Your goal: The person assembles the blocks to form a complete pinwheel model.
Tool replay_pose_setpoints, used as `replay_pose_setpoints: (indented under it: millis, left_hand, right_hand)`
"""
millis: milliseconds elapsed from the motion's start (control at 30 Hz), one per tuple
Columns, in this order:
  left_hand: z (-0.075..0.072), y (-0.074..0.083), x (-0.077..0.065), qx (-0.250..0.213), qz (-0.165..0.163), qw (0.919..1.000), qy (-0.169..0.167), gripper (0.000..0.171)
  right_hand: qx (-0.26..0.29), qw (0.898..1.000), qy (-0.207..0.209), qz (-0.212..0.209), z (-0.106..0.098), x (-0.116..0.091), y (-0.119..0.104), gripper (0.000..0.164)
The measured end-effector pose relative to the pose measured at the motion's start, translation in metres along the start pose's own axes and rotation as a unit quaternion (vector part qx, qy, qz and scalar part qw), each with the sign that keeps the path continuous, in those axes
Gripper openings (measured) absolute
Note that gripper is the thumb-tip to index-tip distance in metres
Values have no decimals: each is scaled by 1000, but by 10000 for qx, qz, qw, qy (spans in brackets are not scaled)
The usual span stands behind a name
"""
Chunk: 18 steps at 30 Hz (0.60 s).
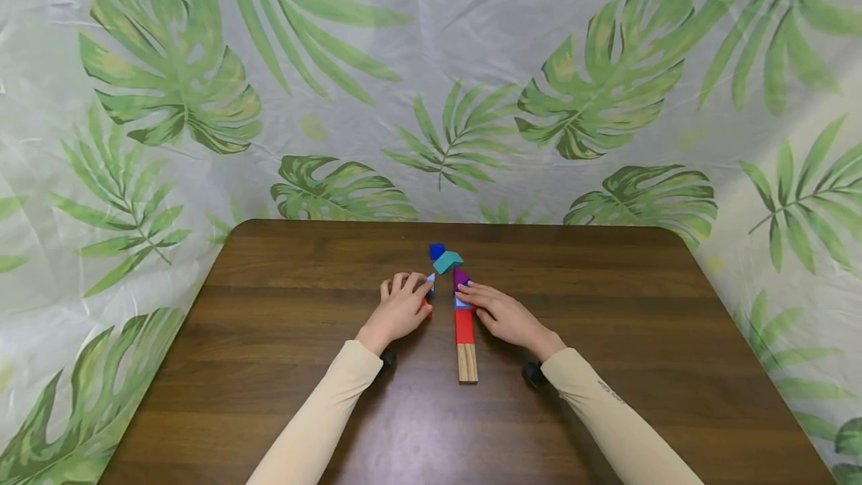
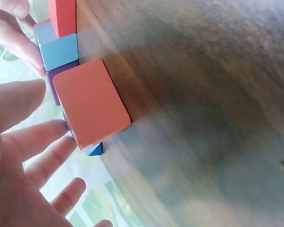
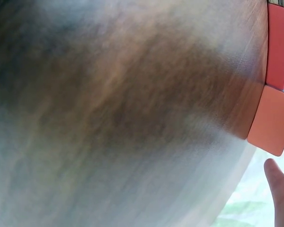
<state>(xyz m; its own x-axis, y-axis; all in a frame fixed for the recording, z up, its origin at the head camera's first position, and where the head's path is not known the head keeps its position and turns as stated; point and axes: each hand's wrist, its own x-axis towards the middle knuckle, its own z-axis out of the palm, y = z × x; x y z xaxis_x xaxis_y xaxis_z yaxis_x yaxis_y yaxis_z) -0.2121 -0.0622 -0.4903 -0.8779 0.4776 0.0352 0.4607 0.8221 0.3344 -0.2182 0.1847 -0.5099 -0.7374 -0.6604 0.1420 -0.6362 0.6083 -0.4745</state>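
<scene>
In the head view my left hand (image 1: pixel 399 309) touches the left side of an orange block (image 2: pixel 92 104) and a small light-blue piece (image 1: pixel 432 282), its fingers spread. The left wrist view has the orange block close up; the thumb tip lies near its edge. Across a narrow gap, my right hand (image 1: pixel 508 318) rests its extended fingers on a row of blocks. That row holds a purple block (image 1: pixel 460 275), a light-blue block (image 1: pixel 462 303), a red block (image 1: pixel 465 326) and a striped wood-coloured block (image 1: pixel 467 363). The fingers partly hide the purple and light-blue blocks.
Beyond the hands, a teal angled block (image 1: pixel 447 261) lies beside a dark blue block (image 1: pixel 437 251). Everything sits on a dark brown wooden table (image 1: pixel 303 268), with a leaf-patterned cloth (image 1: pixel 458 58) hanging behind its far edge.
</scene>
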Motion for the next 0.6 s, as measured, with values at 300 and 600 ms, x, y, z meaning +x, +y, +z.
replay_pose_setpoints:
  millis: [300, 600]
  left_hand:
    - [1, 2, 3, -60, 295, 9995, -105, 45]
    - [4, 9, 4, 143, 295, 9995, -16, 43]
  right_hand:
    - [-33, 10000, -75, 53, 0, 0, 0, 44]
    - [10, 9999, -85, 57, -1, -1, -2, 44]
